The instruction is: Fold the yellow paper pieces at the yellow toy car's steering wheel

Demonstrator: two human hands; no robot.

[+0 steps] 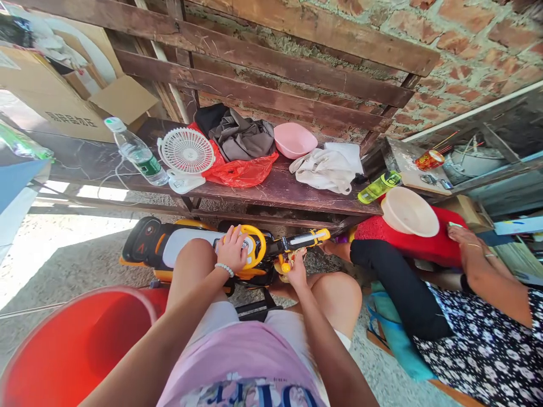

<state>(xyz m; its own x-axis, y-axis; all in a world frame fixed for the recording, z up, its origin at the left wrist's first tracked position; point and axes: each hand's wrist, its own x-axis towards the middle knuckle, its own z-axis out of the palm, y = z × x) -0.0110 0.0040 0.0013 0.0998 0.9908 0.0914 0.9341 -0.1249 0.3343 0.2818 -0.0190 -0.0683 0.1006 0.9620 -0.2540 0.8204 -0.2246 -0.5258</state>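
Right hand (pixel 298 272): fingers narrow, look closed round yellow handle (pixel 287 267)
Left hand (pixel 233 249): laid over left part of steering wheel (pixel 262 247); grip hidden, can't tell
Ride-on toy (pixel 184 243): under both hands, long axis left-right, backrest end left
Toy arm (pixel 305 240): just far of right hand, points right; right hand nearer
Bench (pixel 280 189): beyond toy
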